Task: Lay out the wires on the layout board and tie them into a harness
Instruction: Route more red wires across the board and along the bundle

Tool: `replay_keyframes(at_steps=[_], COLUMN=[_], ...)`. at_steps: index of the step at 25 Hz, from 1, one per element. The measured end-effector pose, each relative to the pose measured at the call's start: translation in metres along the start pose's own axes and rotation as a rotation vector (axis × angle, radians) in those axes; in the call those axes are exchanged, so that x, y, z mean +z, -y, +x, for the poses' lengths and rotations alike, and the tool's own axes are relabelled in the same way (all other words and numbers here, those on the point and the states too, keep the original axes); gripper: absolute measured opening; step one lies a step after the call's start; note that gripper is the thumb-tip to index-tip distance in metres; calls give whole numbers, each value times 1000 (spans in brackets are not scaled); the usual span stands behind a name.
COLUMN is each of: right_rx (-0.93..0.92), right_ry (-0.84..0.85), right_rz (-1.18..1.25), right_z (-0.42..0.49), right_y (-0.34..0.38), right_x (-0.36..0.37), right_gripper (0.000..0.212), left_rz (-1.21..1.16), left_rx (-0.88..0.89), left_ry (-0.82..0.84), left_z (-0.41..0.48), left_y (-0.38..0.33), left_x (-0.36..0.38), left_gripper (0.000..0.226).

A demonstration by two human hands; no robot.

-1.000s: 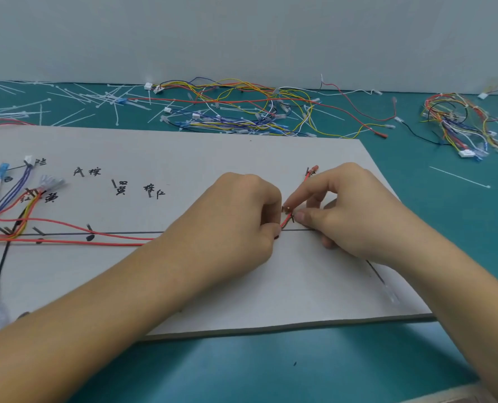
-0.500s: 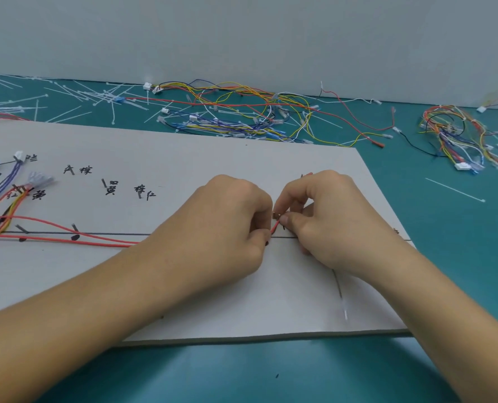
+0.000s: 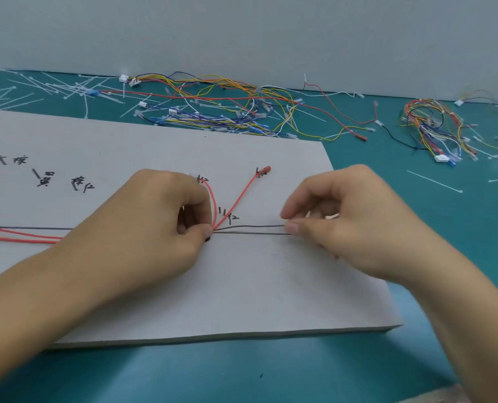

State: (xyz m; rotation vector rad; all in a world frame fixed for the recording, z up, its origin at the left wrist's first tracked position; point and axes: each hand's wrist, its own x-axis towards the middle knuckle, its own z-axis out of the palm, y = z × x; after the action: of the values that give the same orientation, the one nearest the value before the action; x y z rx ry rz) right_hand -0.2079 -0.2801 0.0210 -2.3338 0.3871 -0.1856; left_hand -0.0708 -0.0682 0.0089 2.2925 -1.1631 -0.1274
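I see L hand pinching red wires at fork on layout board, fingers curled. R hand pinches dark wire thumb-to-fingers, right of fork. Dark wire lies flat btw both hands. Red ends fan up-board past L hand. Spare wire pile on bench behind board.

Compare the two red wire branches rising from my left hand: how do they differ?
The left red branch curves tightly, ending close by the left hand; the right red branch runs nearly straight, slanting rightward. The right red branch shows a red terminal at its tip; the left red branch's tip is partly hidden. Both start at the left hand's pinch.
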Motion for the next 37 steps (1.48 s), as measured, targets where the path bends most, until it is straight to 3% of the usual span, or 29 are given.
replay_keyframes(at_steps=[4, 9, 13, 17, 26, 33, 37], right_rx=[23, 56, 70, 79, 179, 203, 202], right_ry=[-108, -185, -222, -285, -210, -191, -235], right_rz=[139, 329, 322, 369, 510, 376, 185], right_z=[-16, -29, -33, -32, -24, -29, -31], right_y=[-17, -35, -48, -52, -51, -51, -52], right_x=[-28, -28, -21, -15, -26, -29, -25], right_gripper=[18, 18, 33, 35, 24, 23, 40], left_rz=[64, -31, -72, -73, -120, -142, -148], left_rx=[-55, -62, -75, -72, -44, -34, -26], left_ry=[31, 30, 15, 10, -10, -5, -6], left_z=[6, 1, 2, 1, -3, -4, -6], left_y=[-3, -3, -3, 0, 5, 9, 12], left_x=[-2, -2, 1, 1, 3, 3, 4], left_gripper=[20, 23, 22, 21, 19, 17, 17])
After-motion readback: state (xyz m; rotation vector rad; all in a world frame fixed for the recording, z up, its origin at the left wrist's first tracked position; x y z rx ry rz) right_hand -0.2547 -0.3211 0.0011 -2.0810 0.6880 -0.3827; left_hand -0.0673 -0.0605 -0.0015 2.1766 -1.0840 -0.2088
